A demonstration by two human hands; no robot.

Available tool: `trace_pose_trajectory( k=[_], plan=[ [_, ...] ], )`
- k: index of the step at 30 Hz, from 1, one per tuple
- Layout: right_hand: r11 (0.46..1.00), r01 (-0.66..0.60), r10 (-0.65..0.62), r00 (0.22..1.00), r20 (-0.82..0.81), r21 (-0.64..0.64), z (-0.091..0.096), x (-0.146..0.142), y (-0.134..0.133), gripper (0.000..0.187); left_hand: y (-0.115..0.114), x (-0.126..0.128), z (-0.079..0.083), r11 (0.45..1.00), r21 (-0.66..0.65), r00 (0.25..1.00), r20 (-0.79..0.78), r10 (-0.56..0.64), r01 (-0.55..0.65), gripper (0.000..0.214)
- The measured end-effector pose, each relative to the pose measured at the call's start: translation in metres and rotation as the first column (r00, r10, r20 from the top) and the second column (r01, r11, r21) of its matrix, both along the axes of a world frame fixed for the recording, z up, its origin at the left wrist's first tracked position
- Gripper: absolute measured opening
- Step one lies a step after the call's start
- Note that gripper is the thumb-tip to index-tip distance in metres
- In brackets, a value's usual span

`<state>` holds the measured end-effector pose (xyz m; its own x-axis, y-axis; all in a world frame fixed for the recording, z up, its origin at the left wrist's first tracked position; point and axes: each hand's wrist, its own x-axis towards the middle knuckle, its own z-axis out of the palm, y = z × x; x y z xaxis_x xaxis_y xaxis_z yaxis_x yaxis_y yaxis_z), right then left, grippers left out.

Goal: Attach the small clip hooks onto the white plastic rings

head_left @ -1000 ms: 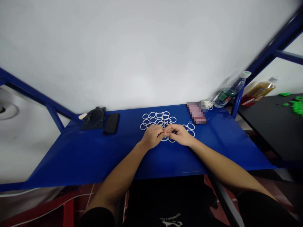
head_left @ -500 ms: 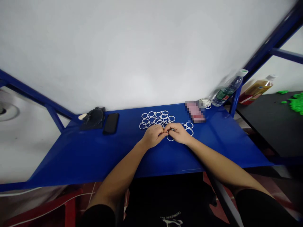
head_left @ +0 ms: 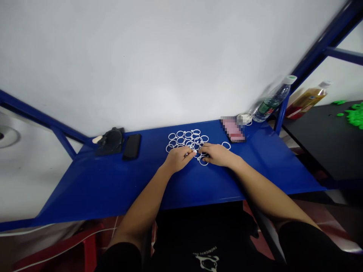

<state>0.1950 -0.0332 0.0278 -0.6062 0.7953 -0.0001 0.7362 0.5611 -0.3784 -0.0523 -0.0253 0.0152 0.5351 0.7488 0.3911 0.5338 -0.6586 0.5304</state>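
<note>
Left hand: fingers (head_left: 187, 154) curled, thumb and forefinger pinching a small white bit (head_left: 194, 151) at the near edge of the rings; palm low over the table.

Right hand (head_left: 217, 155): flat and extended, fingertips reaching toward the left hand's fingertips, just beside the white bit; whether it grips anything cannot be told.

Rings: white rings (head_left: 184, 140) lie overlapping in 1 cluster mid-table, directly ahead of and partly under the left hand; 1 ring (head_left: 203, 161) lies at the right hand's fingers, 1 ring (head_left: 226, 145) apart to its right.

Table: blue metal table (head_left: 113, 189), rings near its centre.

Left end: black phone (head_left: 132, 146) lying flat beside a dark crumpled pouch (head_left: 110, 141), both at the back edge.

Right end: pixelated pink object (head_left: 233, 129), small white coil (head_left: 243, 118) and water bottle (head_left: 272, 104) lying on its side at the back corner.

Beyond right end: black table (head_left: 317, 151) with green pieces (head_left: 356, 117) and a yellow oil bottle (head_left: 307, 101).
</note>
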Motion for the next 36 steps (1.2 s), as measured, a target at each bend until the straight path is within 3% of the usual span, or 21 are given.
trace_pose_trajectory(
  k=[5, 10, 12, 15, 19, 26, 31, 36],
  plan=[
    [0.996, -0.019, 0.025, 0.997, -0.078, 0.085, -0.016, 0.001, 0.009, 0.043, -0.005, 0.004, -0.001, 0.986, -0.109, 0.984, -0.115, -0.135, 0.123, 0.022],
    [0.986, -0.025, 0.045, 0.992, -0.12, 0.167, -0.021, 0.003, 0.015, 0.048, -0.009, 0.011, -0.001, 0.936, -0.237, 0.943, -0.149, -0.298, 0.259, 0.015],
    [0.985, -0.041, 0.063, 0.99, -0.124, 0.167, -0.018, 0.005, 0.016, 0.043, -0.009, 0.012, 0.002, 0.936, -0.274, 0.959, -0.111, -0.26, 0.222, 0.015],
    [0.984, -0.094, 0.115, 0.983, -0.14, 0.153, -0.01, 0.008, 0.017, 0.027, -0.005, 0.007, 0.009, 0.941, -0.33, 0.987, -0.108, -0.117, 0.075, 0.018],
    [0.986, -0.063, 0.086, 0.986, -0.144, 0.155, 0.001, 0.015, 0.016, 0.025, 0.003, -0.007, 0.017, 0.911, -0.407, 0.961, -0.273, -0.046, -0.072, 0.024],
    [0.998, 0.034, -0.033, 0.999, -0.027, 0.054, 0.001, 0.03, 0.017, 0.019, 0.01, -0.01, 0.008, 0.944, -0.312, 0.963, -0.27, 0.019, -0.106, 0.025],
    [0.998, 0.04, -0.039, 0.999, 0.026, -0.052, 0.001, 0.026, 0.015, 0.015, 0.016, -0.006, -0.013, 0.977, -0.2, 0.981, -0.191, 0.027, -0.066, 0.022],
    [0.998, 0.008, -0.007, 1.0, 0.025, -0.058, 0.008, 0.017, 0.009, 0.013, 0.022, -0.006, -0.026, 0.996, -0.081, 0.994, -0.101, 0.04, -0.048, 0.021]
  ],
)
